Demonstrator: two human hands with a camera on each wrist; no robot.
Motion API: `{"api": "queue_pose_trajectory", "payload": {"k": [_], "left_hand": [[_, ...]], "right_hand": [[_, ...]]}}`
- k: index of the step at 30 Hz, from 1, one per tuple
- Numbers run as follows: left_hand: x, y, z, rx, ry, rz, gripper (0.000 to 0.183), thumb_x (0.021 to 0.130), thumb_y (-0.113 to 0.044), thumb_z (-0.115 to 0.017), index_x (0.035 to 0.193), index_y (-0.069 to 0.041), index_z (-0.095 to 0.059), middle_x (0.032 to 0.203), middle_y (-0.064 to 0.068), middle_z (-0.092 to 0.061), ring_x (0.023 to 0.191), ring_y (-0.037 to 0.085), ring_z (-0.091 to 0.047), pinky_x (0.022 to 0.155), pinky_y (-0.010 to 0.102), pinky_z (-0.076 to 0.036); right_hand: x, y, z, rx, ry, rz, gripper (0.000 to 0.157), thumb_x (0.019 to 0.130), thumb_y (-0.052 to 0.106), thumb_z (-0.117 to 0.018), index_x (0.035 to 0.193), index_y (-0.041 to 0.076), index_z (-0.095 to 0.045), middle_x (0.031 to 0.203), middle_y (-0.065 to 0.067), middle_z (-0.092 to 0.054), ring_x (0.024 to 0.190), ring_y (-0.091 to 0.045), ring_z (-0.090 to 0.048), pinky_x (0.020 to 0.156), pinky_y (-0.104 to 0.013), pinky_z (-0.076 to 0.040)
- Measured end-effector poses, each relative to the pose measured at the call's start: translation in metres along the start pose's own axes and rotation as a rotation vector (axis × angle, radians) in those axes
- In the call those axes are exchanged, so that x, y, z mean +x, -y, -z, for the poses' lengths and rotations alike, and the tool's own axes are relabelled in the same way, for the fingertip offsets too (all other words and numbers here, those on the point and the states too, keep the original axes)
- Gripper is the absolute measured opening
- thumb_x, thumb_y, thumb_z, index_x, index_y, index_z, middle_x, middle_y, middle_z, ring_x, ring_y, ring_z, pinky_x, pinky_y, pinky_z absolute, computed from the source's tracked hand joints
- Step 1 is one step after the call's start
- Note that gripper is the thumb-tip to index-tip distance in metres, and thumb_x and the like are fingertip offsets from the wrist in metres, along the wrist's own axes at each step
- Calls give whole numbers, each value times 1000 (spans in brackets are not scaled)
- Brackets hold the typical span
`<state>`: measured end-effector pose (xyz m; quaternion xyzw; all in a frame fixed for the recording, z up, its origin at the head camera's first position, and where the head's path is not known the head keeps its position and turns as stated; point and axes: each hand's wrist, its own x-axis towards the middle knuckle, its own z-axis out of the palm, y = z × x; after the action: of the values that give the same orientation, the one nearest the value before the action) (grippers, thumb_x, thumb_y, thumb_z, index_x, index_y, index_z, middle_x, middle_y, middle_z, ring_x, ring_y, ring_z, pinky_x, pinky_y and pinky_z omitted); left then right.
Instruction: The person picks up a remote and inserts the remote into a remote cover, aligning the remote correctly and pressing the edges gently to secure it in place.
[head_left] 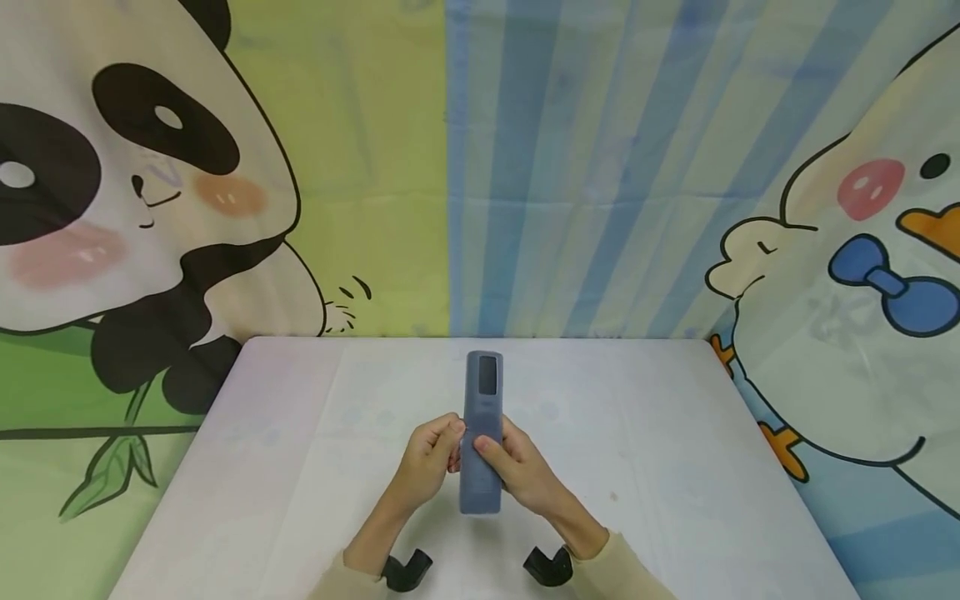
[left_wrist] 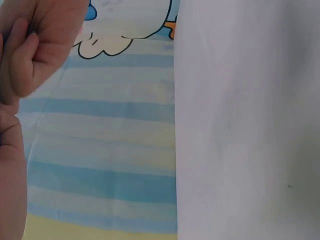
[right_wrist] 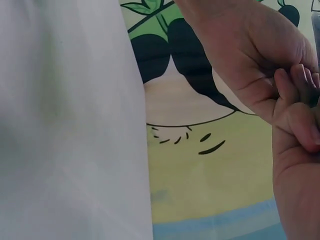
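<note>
A long blue-grey remote control (head_left: 482, 492) with a dark display window at its far end is held above the table, its front face turned up. My right hand (head_left: 531, 477) grips its right side, thumb lying across the front. At the left edge my left hand (head_left: 424, 463) pinches it, fingers curled and thumb against the side. In the left wrist view, both hands show only at the left border, and the remote control cannot be made out. Curled fingers (right_wrist: 300, 125) fill the right border of the right wrist view, where the hands meet.
A white-covered table (head_left: 300, 500) lies under the hands. Behind it hangs a printed cloth (head_left: 585, 167) with a panda, stripes and a white bird. Black wrist mounts (head_left: 551, 568) jut inward from beige sleeves (head_left: 622, 571).
</note>
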<state>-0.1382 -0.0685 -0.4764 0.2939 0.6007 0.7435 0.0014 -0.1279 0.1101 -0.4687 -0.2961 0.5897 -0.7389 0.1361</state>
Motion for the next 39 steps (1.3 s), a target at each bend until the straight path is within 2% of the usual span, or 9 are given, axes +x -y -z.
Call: {"api": "queue_pose_trajectory", "payload": {"k": [4, 11, 16, 21, 24, 30, 33, 36, 39], "left_hand": [[-4, 3, -1, 101, 26, -26, 32, 106, 3, -39, 76, -7, -44, 60, 9, -38, 54, 8, -38, 45, 25, -35], [-13, 11, 3, 251, 21, 186, 24, 108, -16, -47, 85, -11, -52, 68, 1, -50, 61, 10, -49, 54, 26, -45], [-16, 15, 3, 332, 115, 238, 8, 103, -21, -60, 100, -14, -62, 79, -5, -64, 66, 11, -58, 58, 27, -50], [-19, 14, 4, 242, 181, 270, 26, 104, -20, -58, 126, -7, -62, 104, 2, -72, 86, 16, -70, 73, 32, -57], [-22, 13, 6, 191, 186, 299, 31, 105, -19, -55, 132, -4, -59, 110, 7, -71, 93, 20, -71, 79, 35, -57], [-25, 14, 10, 206, 202, 307, 34, 106, -21, -54, 136, -6, -56, 115, 8, -69, 98, 21, -70, 81, 35, -57], [-22, 13, 11, 226, 144, 275, 41, 107, -19, -52, 145, -8, -45, 120, 8, -68, 101, 18, -69, 82, 33, -56], [-16, 10, 10, 248, 23, 246, 56, 107, -20, -52, 156, -17, -26, 99, 4, -69, 75, 9, -65, 65, 24, -52], [-8, 5, 10, 252, -66, 234, 70, 105, -20, -54, 160, -30, -12, 68, 1, -55, 49, 8, -46, 46, 24, -38]], "right_hand": [[-4, -5, 1, -83, -59, 29, 35, 109, 15, -43, 132, -12, -40, 97, -14, -64, 79, -15, -64, 67, -29, -55], [-4, -11, 5, -249, -225, -4, 22, 108, 9, -44, 120, -9, -48, 59, 5, -53, 43, -4, -43, 38, -19, -34], [-2, -15, 9, -330, -281, 8, 17, 108, 7, -42, 116, -4, -53, 62, 4, -52, 47, -5, -45, 42, -22, -38], [0, -15, 13, -461, -287, 58, 23, 107, -1, -40, 90, 3, -55, 62, -1, -49, 53, -8, -45, 46, -23, -39], [0, -10, 17, -504, -263, 120, 30, 103, -7, -45, 77, 7, -50, 56, -7, -46, 50, -12, -42, 44, -23, -35], [-2, 2, 21, -397, -106, 173, 34, 98, -14, -50, 74, 10, -47, 56, -8, -41, 48, -12, -39, 43, -23, -31], [-1, 2, 21, -399, -52, 212, 36, 98, -14, -51, 73, 11, -46, 54, -5, -38, 46, -8, -35, 41, -21, -29], [0, -6, 19, -390, 9, 235, 37, 96, -16, -53, 71, 11, -47, 53, -5, -37, 44, -5, -34, 39, -18, -28], [0, -15, 19, -360, 63, 232, 37, 96, -17, -53, 70, 10, -50, 53, -7, -39, 43, -4, -34, 40, -15, -28]]}}
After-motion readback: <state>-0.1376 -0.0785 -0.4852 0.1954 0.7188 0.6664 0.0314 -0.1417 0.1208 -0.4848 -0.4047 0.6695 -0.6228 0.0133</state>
